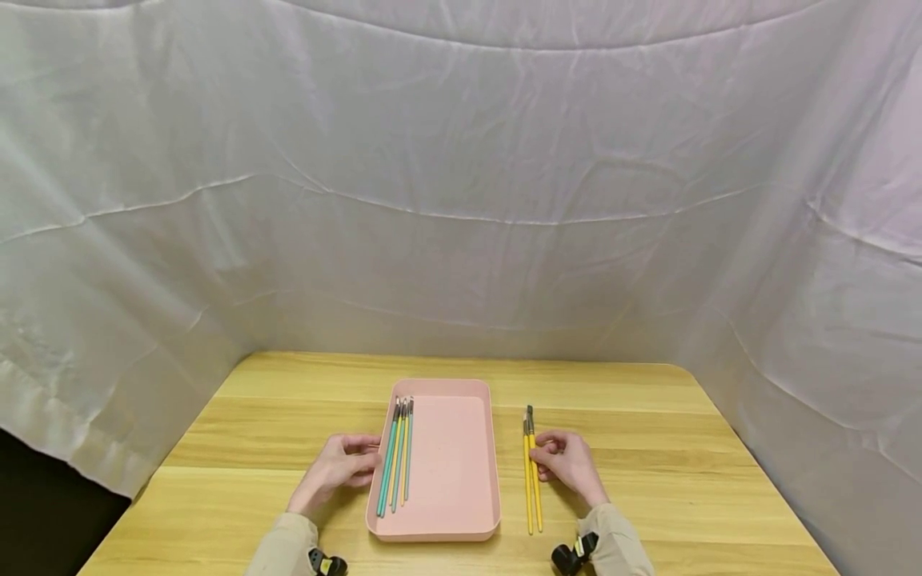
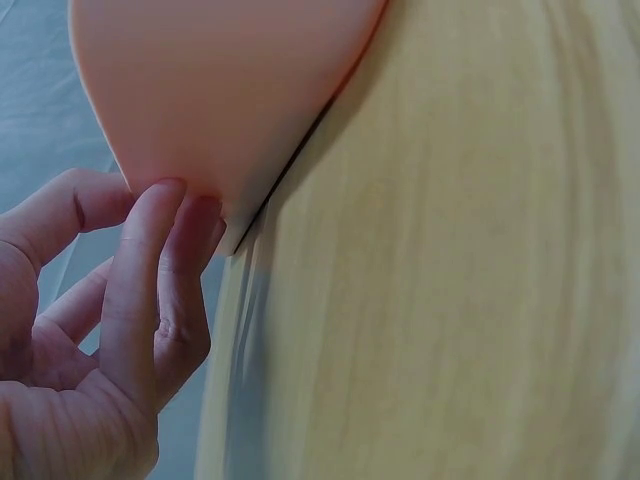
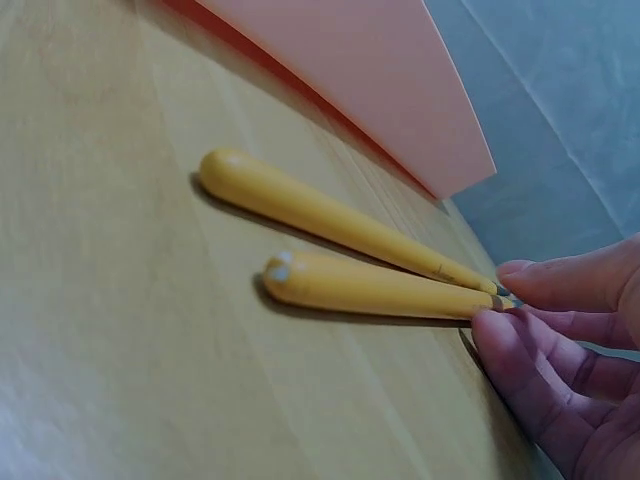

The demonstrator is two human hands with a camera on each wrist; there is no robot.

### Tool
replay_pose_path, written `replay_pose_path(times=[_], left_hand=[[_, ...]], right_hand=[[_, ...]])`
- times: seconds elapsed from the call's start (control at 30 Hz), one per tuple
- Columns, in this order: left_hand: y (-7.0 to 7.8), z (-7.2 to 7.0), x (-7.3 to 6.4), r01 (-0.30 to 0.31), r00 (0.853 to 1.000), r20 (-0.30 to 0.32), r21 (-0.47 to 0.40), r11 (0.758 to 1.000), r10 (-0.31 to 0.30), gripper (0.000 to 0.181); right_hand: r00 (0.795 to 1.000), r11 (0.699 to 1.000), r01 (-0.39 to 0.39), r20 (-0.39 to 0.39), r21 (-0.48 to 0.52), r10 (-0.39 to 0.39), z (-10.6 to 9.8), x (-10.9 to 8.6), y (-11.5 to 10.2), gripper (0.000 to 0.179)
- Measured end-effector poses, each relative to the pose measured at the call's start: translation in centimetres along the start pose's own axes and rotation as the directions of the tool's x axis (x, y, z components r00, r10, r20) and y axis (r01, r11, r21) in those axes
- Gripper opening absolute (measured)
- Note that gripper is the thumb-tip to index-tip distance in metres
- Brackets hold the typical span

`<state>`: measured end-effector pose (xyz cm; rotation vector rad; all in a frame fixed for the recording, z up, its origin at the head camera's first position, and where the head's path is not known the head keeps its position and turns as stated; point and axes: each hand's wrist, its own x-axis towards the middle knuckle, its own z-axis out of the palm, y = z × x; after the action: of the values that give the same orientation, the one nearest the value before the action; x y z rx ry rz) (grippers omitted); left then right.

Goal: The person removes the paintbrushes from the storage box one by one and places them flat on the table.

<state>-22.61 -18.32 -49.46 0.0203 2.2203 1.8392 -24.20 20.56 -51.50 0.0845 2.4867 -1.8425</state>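
Note:
A pink tray holds several slim paintbrushes with teal and yellow handles along its left side, bristles pointing away. My left hand is beside the tray's left wall, its fingertips touching the outside just below the rim; up close the fingertips meet the pink wall. Right of the tray, two yellow paintbrushes lie side by side, a left one and a right one. My right hand pinches the right one between thumb and fingers near its metal ferrule.
A wooden table carries everything. Pale grey fabric hangs behind it and along both sides. The tray's right wall stands a short way left of the two loose brushes.

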Motion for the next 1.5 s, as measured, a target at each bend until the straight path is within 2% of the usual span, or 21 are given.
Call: replay_pose_path(times=[0.27,0.43,0.63,0.93,1.17,1.5], left_hand=[[0.0,0.0,0.0,0.0,1.0,0.005,-0.005,1.0,0.0,0.049],[0.1,0.0,0.0,-0.009,1.0,0.01,-0.009,1.0,0.009,0.05],[0.0,0.0,0.0,-0.001,1.0,0.005,-0.011,1.0,0.001,0.049],[-0.2,-0.1,0.2,-0.013,1.0,0.017,-0.006,1.0,0.013,0.05],[0.0,-0.1,0.0,-0.012,1.0,0.02,-0.021,1.0,0.013,0.05],[0.0,-0.1,0.0,-0.009,1.0,0.025,-0.022,1.0,0.01,0.051]], right_hand=[[0.997,0.999,0.033,-0.076,0.03,-0.03,0.4,0.0,-0.4,0.028],[0.995,0.995,0.055,-0.088,0.083,-0.048,0.8,-0.1,-0.9,0.031],[0.998,0.985,0.051,-0.053,0.163,-0.043,1.2,-0.1,-1.7,0.034],[0.998,0.981,0.067,-0.009,0.185,-0.066,2.0,-0.5,-3.2,0.038],[0.994,0.974,0.061,0.073,0.22,-0.078,2.8,-0.5,-3.9,0.041],[0.978,0.974,0.095,0.162,0.204,-0.129,4.5,-0.3,-5.7,0.043]])
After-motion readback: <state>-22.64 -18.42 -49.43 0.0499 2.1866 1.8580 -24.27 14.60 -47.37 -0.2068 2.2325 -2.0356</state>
